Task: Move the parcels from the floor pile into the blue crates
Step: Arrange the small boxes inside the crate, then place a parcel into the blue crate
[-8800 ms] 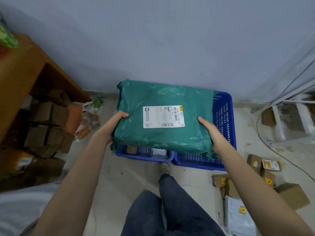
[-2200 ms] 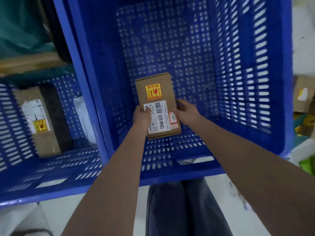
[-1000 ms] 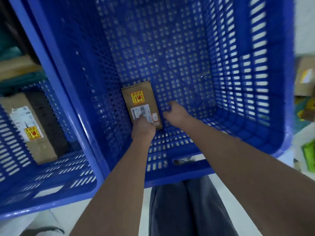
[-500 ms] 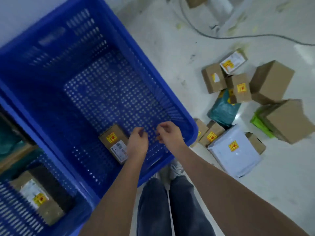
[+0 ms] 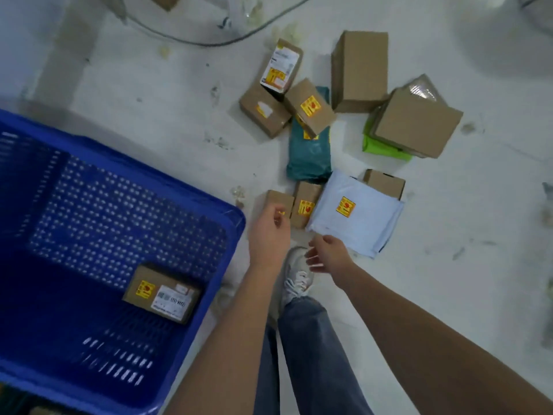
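Observation:
A blue crate (image 5: pixel 230 235) fills the lower left, with one small brown box (image 5: pixel 161 293) lying on its perforated floor. The floor pile lies to the right: a small brown box (image 5: pixel 276 200), a second one with a yellow sticker (image 5: pixel 305 202), a pale blue mailer bag (image 5: pixel 356 214), a teal bag (image 5: pixel 309 154), and several larger cardboard boxes (image 5: pixel 359 70). My left hand (image 5: pixel 269 232) hovers over the nearest small box, fingers loosely curled, holding nothing. My right hand (image 5: pixel 327 254) is open beside the pale mailer's near edge.
A green bag (image 5: pixel 374 145) lies under a cardboard box (image 5: pixel 416 127) at the right. A grey cable (image 5: pixel 191 40) runs across the floor at the top. My shoe (image 5: pixel 294 277) and jeans stand just right of the crate.
Both hands let go of the small brown box, left the crate and moved right toward the floor pile. The view swung from the crate to the parcels.

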